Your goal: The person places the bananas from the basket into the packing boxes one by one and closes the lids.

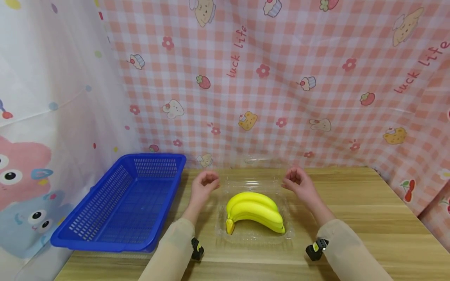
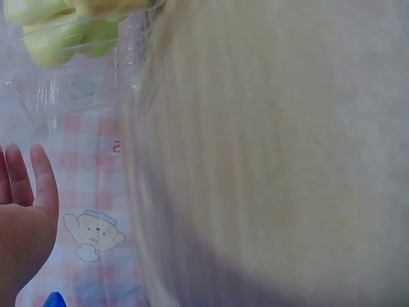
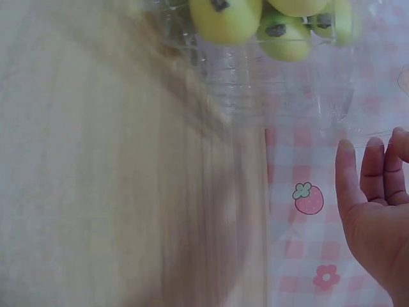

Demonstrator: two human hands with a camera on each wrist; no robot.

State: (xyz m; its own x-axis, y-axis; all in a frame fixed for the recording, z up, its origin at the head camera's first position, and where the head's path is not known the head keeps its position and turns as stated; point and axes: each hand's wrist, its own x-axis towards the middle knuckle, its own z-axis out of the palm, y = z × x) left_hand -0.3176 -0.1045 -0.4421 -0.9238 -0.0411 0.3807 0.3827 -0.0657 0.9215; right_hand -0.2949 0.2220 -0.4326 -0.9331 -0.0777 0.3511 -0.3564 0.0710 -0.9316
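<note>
Head view: 2 hands [image 1: 205, 186] [image 1: 299, 184], fingers bent, at opposite sides of a clear lid [image 1: 254, 179], any pinch unclear.

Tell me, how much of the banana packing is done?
Looks done: the bananas lie in the clear box. In hand: the left hand and right hand are at either side of its open lid; any grip is hard to see. Left to do, probably: folding the lid over, since the bananas are uncovered.
</note>
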